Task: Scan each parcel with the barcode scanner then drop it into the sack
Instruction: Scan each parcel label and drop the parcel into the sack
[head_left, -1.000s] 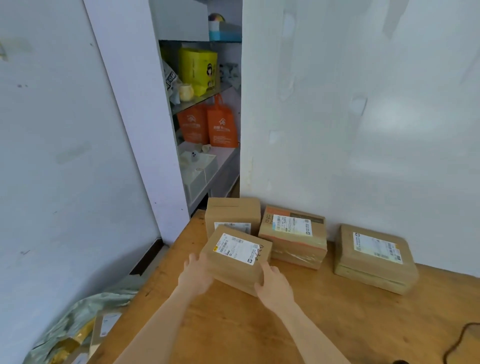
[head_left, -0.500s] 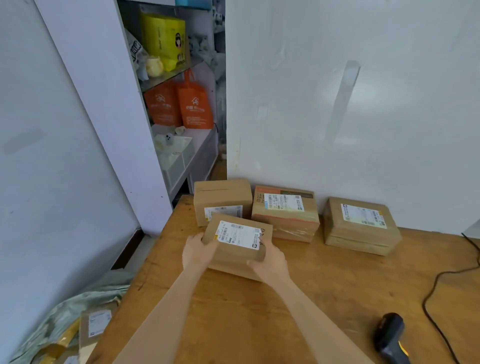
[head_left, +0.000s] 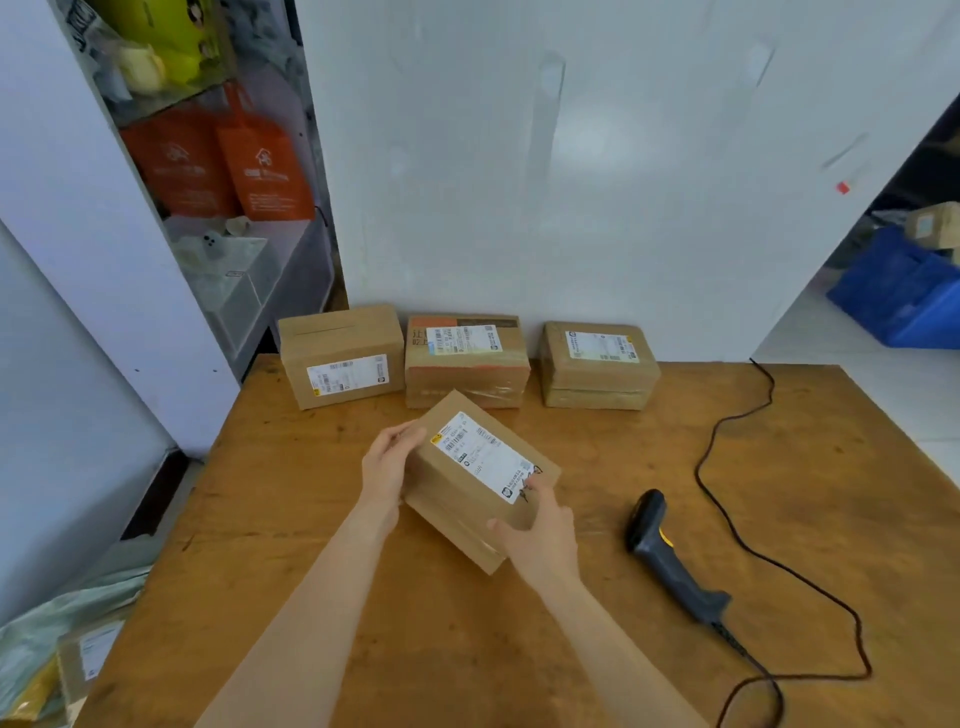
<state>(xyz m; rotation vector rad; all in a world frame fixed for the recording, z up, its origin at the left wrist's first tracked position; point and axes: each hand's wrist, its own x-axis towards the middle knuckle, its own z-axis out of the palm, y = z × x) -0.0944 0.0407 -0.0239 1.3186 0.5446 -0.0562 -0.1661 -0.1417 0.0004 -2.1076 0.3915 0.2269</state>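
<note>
A brown cardboard parcel (head_left: 467, 493) with a white label on top sits turned at an angle in the middle of the wooden table (head_left: 649, 519). My left hand (head_left: 387, 465) grips its left end and my right hand (head_left: 540, 535) grips its near right corner. Three more labelled parcels stand in a row against the wall: left parcel (head_left: 340, 356), middle parcel (head_left: 465, 358), right parcel (head_left: 597, 364). The black barcode scanner (head_left: 670, 558) lies on the table to the right of my right hand. The pale green sack (head_left: 47, 639) is on the floor at lower left, with a parcel inside.
The scanner's black cable (head_left: 727, 447) loops over the right half of the table. A white wall stands just behind the parcels. Shelves with orange bags (head_left: 223, 161) are at the upper left. A blue crate (head_left: 904, 291) is on the floor at far right.
Both hands have pulled the parcel away from the row toward me and turned it clockwise. The camera has tilted down and right, which brings the scanner fully into view.
</note>
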